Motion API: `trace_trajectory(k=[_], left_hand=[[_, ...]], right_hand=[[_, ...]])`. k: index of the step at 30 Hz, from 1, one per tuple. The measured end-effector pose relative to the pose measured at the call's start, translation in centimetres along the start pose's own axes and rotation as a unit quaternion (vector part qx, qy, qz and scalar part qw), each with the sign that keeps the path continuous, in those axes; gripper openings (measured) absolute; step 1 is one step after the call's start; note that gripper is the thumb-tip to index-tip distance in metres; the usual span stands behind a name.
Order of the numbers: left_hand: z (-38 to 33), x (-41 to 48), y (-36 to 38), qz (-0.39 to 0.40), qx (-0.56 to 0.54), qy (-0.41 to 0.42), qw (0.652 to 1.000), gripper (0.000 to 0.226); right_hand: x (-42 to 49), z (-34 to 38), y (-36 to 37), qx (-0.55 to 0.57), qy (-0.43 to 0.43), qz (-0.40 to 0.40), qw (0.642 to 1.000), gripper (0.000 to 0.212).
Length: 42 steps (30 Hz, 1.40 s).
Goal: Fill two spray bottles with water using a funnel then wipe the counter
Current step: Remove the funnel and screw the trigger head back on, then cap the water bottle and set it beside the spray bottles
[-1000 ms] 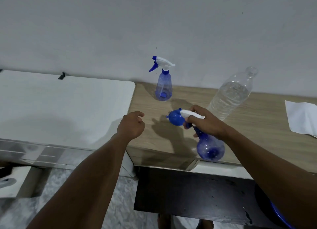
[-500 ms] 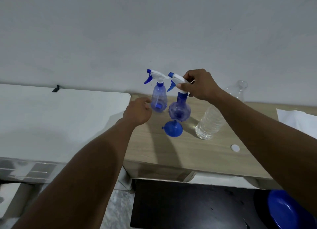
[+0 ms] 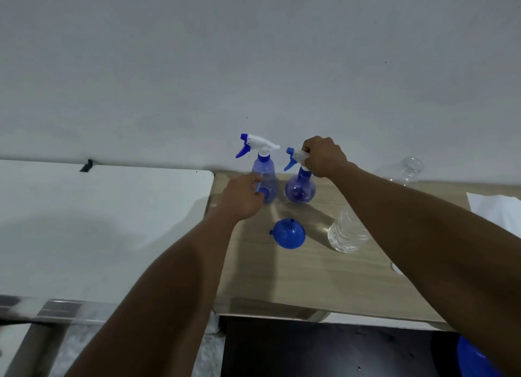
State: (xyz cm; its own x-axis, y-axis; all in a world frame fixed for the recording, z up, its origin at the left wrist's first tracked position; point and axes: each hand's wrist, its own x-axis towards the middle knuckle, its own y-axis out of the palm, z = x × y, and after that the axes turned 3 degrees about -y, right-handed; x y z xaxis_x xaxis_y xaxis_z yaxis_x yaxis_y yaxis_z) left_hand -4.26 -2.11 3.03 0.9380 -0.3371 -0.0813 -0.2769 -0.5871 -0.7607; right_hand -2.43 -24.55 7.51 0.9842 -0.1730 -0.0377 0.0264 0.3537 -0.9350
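The right hand (image 3: 324, 158) is curled tight around the white spray head of the round-bellied spray bottle (image 3: 299, 189), fingers wrapped over the top and back of the head so that only its blue nozzle and trigger stick out to the left of the knuckles. That bottle stands upright on the wooden counter (image 3: 324, 278), long axis vertical, directly below the gripping fingers.

The left hand (image 3: 242, 197) is half closed, fingertips bent in against the lower body of the taller spray bottle (image 3: 265, 176); whether it truly clasps the bottle or merely touches it cannot be told, since the back of the hand hides the contact. This bottle also stands upright, rising above the left fingers, its nozzle and blue trigger pointing left.

The two bottles stand just beside each other by the wall. Nearer the person than both hands, the blue funnel (image 3: 290, 234) rests mouth-down on the counter, spout pointing up. To its right, under the right forearm, a clear water bottle (image 3: 348, 233) stands uncapped. A white cloth (image 3: 496, 210) lies at the counter's far right edge.
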Motion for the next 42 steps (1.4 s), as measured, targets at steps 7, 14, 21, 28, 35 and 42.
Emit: trace_trajectory(k=[7,14,21,28,35,42], left_hand=[[0.5,0.7,0.5,0.017,-0.002,-0.020,1.000,0.039],[-0.2,0.5,0.5,0.023,-0.003,-0.029,0.999,0.041],[-1.4,-2.4,3.9,0.031,-0.019,-0.015,0.999,0.037],[-4.2,-4.7,7.9,0.005,-0.025,0.018,1.000,0.038],[-10.0,-5.0,12.0,0.118,-0.074,0.075,0.987,0.114],[-12.3,-4.6,14.6,0.058,-0.155,0.037,0.986,0.089]], right_hand=[[1.1,-0.8,1.7,-0.036,-0.001,0.011,0.999,0.034],[-0.5,0.4,1.2,0.008,0.001,-0.097,0.995,0.046],[-11.1,0.8,1.1,0.219,-0.055,-0.182,0.957,0.014],[-22.5,-7.5,4.2,0.232,-0.026,-0.083,0.969,0.018],[-22.5,-18.6,5.7,0.052,0.098,-0.010,0.994,0.039],[-22.2,-22.5,7.5,-0.113,0.007,0.101,0.988,0.035]])
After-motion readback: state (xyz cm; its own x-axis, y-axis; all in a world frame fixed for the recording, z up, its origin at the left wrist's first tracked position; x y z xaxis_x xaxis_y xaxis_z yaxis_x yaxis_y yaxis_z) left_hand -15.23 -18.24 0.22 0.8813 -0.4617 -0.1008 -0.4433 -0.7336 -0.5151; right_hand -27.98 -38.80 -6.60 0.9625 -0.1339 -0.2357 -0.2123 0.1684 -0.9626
